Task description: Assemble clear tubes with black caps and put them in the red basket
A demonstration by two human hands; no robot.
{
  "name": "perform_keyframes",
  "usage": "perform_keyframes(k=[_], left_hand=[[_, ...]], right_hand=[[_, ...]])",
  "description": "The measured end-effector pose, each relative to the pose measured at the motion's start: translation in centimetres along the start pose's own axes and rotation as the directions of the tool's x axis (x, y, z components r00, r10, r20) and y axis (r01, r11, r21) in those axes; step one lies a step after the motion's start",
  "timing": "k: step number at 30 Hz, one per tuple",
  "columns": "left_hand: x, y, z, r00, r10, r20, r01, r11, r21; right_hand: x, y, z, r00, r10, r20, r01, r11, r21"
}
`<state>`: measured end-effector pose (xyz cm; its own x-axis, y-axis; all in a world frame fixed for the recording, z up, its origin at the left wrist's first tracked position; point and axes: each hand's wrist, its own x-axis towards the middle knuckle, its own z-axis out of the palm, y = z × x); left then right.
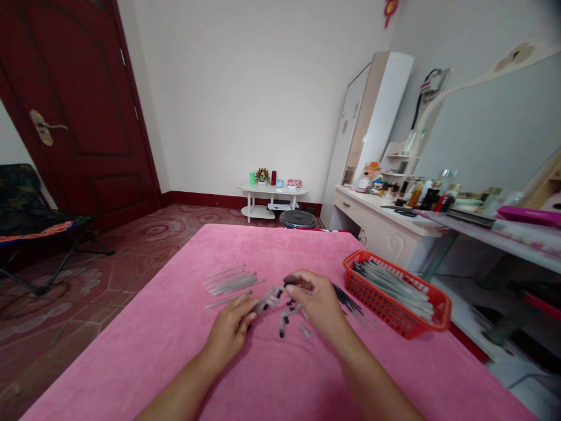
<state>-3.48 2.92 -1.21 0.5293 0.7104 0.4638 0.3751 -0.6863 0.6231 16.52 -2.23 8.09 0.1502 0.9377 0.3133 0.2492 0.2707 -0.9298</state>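
Note:
My left hand (230, 328) is closed around a translucent pen barrel (262, 303) that slants up to the right. My right hand (316, 297) has thumb and forefinger pinched on something small and dark at their tips, too blurred to name for sure. Between and below the hands, clear pen caps (281, 326) with black ends lie scattered on the pink cloth. Several translucent pens (232, 282) lie roughly side by side beyond my left hand. Thin black sticks, perhaps pen refills (348, 299), lie to the right of my right hand, partly hidden by it.
A red plastic basket (397, 313) full of translucent pen barrels (398, 286) stands on the right of the pink-covered table (254, 242). Farther right is a white dressing table (372, 213) with bottles. A folding chair (35, 216) stands at the left.

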Motion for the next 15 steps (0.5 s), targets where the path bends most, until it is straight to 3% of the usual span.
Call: perform_keyframes(k=[7,15], left_hand=[[-0.23,0.02,0.15,1.000,-0.003,0.028,0.001,0.997,0.076],[-0.30,0.11,0.18,0.999,0.016,0.035,-0.020,0.994,0.103]], right_hand=[[-0.11,0.57,0.13,0.995,-0.103,0.012,0.103,0.977,-0.187],[-0.32,0.90,0.22,0.995,-0.090,0.053,0.102,0.948,-0.303]])
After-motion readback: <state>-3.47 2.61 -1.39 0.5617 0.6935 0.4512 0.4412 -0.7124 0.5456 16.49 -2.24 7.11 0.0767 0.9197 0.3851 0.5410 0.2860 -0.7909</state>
